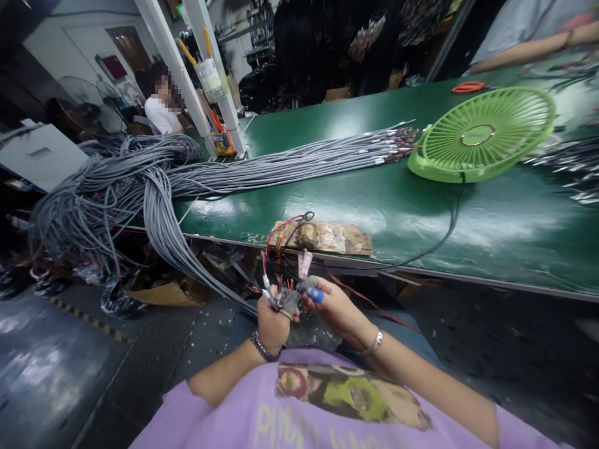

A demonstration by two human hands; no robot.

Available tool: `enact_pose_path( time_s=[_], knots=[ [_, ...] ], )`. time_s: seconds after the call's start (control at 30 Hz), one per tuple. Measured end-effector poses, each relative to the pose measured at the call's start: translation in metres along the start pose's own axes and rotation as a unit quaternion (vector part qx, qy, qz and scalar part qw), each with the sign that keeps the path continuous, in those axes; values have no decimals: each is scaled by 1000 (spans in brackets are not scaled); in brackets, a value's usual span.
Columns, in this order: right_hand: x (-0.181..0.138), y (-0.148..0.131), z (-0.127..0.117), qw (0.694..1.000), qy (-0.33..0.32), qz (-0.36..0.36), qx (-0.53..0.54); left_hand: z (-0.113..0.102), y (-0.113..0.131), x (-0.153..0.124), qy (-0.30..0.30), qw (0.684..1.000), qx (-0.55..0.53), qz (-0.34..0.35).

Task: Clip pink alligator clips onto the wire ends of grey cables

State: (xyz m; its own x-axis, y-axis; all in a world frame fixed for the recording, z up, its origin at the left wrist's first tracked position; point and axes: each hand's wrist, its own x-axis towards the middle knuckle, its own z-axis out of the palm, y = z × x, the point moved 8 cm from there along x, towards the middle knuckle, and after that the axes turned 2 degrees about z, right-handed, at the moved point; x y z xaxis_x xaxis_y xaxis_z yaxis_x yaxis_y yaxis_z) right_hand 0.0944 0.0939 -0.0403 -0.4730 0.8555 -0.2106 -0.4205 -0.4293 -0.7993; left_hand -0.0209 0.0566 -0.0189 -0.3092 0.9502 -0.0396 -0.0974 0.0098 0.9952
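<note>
In the head view, my left hand (274, 325) is closed round the ends of several grey cables (210, 284), whose thin coloured wires (279, 285) fan out above the fist. Close against it on the right, my right hand (334, 307) has its fingers pinched together, with a blue wrap (315, 294) and grey coverings on the fingers. A pale pinkish strip (305, 264) sticks up just above these fingertips; whether it is held or worn I cannot tell. Beyond both hands, a worn wooden block (339, 239) with red and black wires lies at the bench edge.
Across the green bench (290, 134) runs a long bundle of grey cables (281, 163), heaped at the left. A green fan (486, 134) stands on the right, its cord crossing the bench. Orange-handled scissors (468, 86) lie behind it. Other people are at far left and upper right.
</note>
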Motion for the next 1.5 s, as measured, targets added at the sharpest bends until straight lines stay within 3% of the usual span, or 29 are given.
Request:
enact_pose_path(
  time_s=[0.1,0.47,0.7,0.87,0.97,1.13,1.2,1.33,1.5],
  knots=[
    [0,-4,2,999,21,-6,-38,-1,-6,-1,2,1000,-11,-8],
    [4,6,9,998,-10,58,35,-6,-3,1,33,996,-80,-20],
    [8,14,6,996,-41,77,30,9,0,0,-80,988,-108,-80],
    [19,4,-3,994,-20,61,93,1,11,7,-49,991,-122,-34],
    [23,-8,3,997,-47,47,39,2,11,12,-49,990,-131,-7],
    [25,-33,-5,992,60,-74,-85,9,5,13,-40,992,-120,16],
    [28,-30,-2,995,55,-64,-49,13,3,12,-42,993,-109,8],
    [35,-14,15,997,-28,15,74,17,3,10,-52,994,-96,8],
    [38,-11,17,989,-42,18,139,16,0,11,-49,995,-92,4]
  ],
)
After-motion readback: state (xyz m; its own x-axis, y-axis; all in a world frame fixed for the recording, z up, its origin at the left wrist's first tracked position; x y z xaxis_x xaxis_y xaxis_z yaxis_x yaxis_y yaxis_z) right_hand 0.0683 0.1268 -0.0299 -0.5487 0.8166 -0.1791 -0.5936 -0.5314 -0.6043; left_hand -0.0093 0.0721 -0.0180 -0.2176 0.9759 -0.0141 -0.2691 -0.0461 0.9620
